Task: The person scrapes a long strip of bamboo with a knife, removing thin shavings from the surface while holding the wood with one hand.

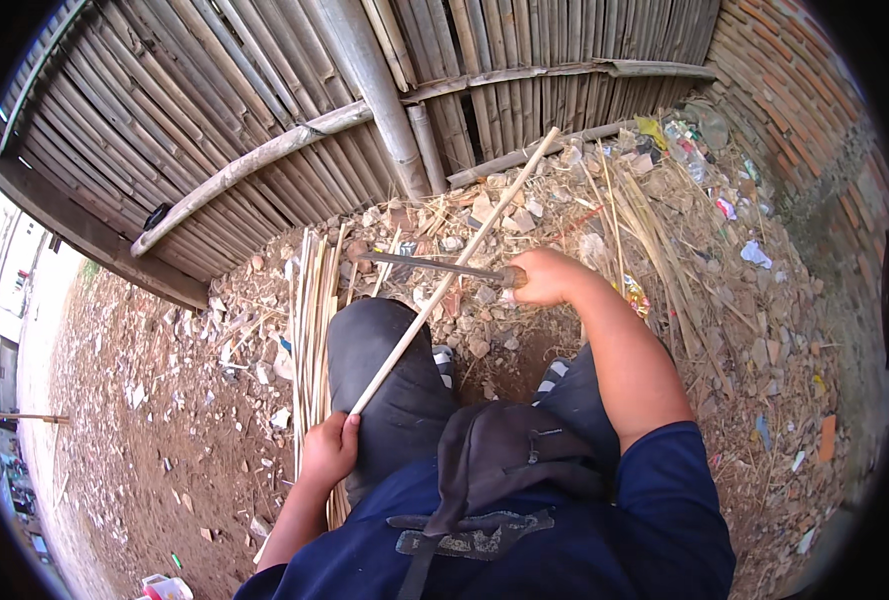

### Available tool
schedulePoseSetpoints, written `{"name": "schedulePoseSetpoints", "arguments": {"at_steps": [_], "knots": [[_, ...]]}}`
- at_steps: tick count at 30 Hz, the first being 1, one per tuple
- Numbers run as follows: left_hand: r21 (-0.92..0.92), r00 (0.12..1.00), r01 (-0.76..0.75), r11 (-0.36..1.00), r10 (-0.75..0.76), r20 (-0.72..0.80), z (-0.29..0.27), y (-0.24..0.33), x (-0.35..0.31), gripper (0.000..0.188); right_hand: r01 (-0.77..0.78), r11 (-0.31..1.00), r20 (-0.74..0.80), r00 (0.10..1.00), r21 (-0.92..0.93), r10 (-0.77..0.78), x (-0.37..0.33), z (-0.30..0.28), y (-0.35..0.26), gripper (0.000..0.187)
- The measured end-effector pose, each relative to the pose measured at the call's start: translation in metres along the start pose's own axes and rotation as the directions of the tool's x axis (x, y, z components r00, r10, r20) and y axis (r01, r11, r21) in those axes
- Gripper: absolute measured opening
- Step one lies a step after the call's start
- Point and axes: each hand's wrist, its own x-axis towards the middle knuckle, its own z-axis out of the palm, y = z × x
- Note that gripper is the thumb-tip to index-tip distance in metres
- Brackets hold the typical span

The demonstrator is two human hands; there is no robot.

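Observation:
A long pale bamboo stick slants across my lap, its far end raised toward the fence. Its near end is gripped by my left hand, which rests by my left thigh. In my right hand is the handle of a long-bladed knife. The dark blade points left and crosses the stick around its middle; whether it touches or cuts in, I cannot tell. Beside my left leg lies a bundle of split bamboo strips, partly hidden by that leg and arm.
A bamboo fence with a thick post stands ahead, and a brick wall rises at the right. More strips lie on the right. Stones, straw and litter cover the dirt ground. A white container sits at the lower left.

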Motion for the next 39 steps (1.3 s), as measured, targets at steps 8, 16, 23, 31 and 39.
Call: {"name": "schedulePoseSetpoints", "arguments": {"at_steps": [8, 16, 23, 31, 39], "knots": [[0.018, 1.000, -0.015, 1.000, 0.015, 0.002, 0.002, -0.002, 0.000, 0.038, -0.093, 0.995, -0.060, 0.994, 0.032, 0.094, 0.005, 0.003, 0.012, 0.033], [0.001, 1.000, -0.013, 1.000, 0.013, 0.007, 0.001, -0.005, 0.000, 0.037, 0.007, 1.000, 0.027, 1.000, -0.024, -0.007, 0.004, 0.004, -0.004, 0.031], [0.022, 0.999, -0.048, 0.999, 0.049, -0.012, 0.003, -0.002, 0.000, 0.036, -0.085, 0.996, -0.080, 0.993, 0.021, 0.086, 0.007, 0.007, 0.014, 0.033], [-0.004, 0.999, -0.023, 1.000, 0.023, 0.025, 0.000, -0.006, -0.002, 0.036, -0.054, 0.998, 0.072, 0.996, 0.020, 0.052, 0.010, 0.001, 0.009, 0.036], [0.038, 1.000, -0.016, 0.999, 0.015, 0.019, -0.003, 0.001, 0.000, 0.037, -0.137, 0.985, -0.010, 0.990, 0.103, 0.139, 0.011, 0.008, 0.006, 0.037]]}}
